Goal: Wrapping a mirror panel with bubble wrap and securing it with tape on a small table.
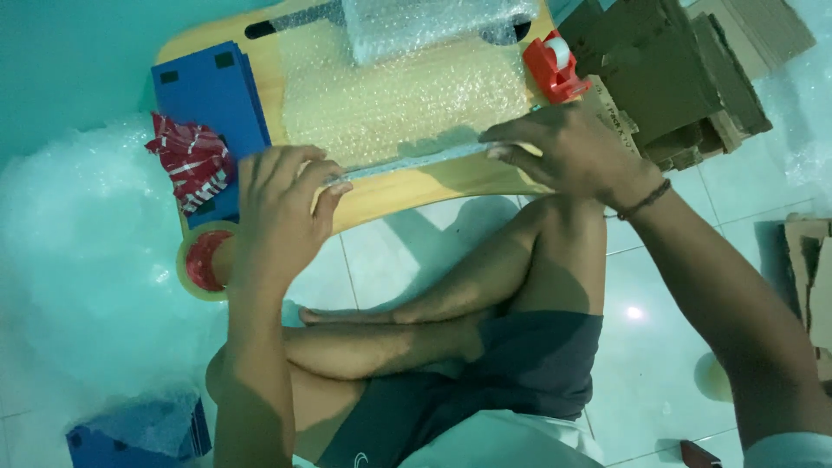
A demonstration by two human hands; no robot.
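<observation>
A sheet of bubble wrap (407, 100) lies spread on a low wooden table (407, 186). My left hand (282, 204) grips its near edge at the left, fingers curled over it. My right hand (563, 152) pinches the same edge at the right, so the edge (416, 160) stands lifted as a thin strip between both hands. A roll of bubble wrap (433, 22) rests at the table's far side.
A blue flat box (212, 95) and red-and-white packets (191, 156) sit at the table's left. A red tape dispenser (555, 65) stands at the right, beside stacked cardboard (676, 69). A tape roll (201, 260) lies near my crossed legs. Loose bubble wrap (87, 260) covers the floor left.
</observation>
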